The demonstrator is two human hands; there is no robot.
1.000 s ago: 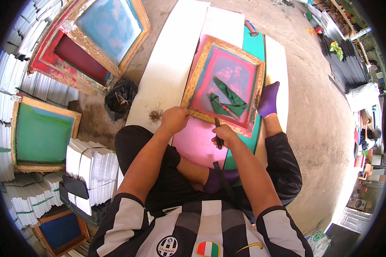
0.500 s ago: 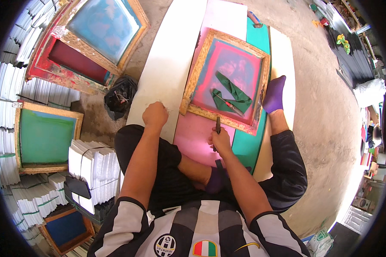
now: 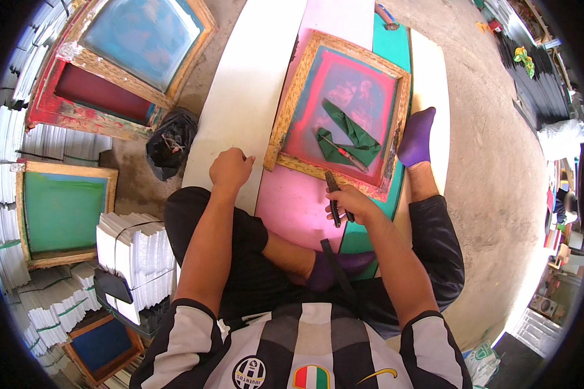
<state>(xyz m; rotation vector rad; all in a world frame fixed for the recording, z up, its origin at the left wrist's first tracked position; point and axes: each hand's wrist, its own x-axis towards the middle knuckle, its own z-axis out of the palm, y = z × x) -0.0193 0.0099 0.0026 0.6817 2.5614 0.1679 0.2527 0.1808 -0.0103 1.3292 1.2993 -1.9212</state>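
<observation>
My right hand (image 3: 357, 205) is closed around a pair of dark pliers (image 3: 331, 181), whose two handles spread apart below the fingers. Their jaws point at the near edge of a wooden screen-printing frame (image 3: 292, 102) with pink-stained mesh. On that mesh lies a folded green cloth (image 3: 362, 139). A screwdriver (image 3: 345, 154) with a red handle rests across the cloth. Left of the frame, over a white board, my left hand (image 3: 231, 168) is curled into a fist; whatever it may hold is hidden.
A hammer (image 3: 389, 19) lies at the far end of the boards. My purple-socked foot (image 3: 416, 137) is beside the frame's right side. To the left are a black plastic bag (image 3: 170, 144), a green-mesh frame (image 3: 67, 211), more frames and a tied paper stack (image 3: 131, 253).
My right hand has turned and shifted slightly right, and the handles of the pliers now show spread apart. My left fist has turned a little. The view has shifted slightly.
</observation>
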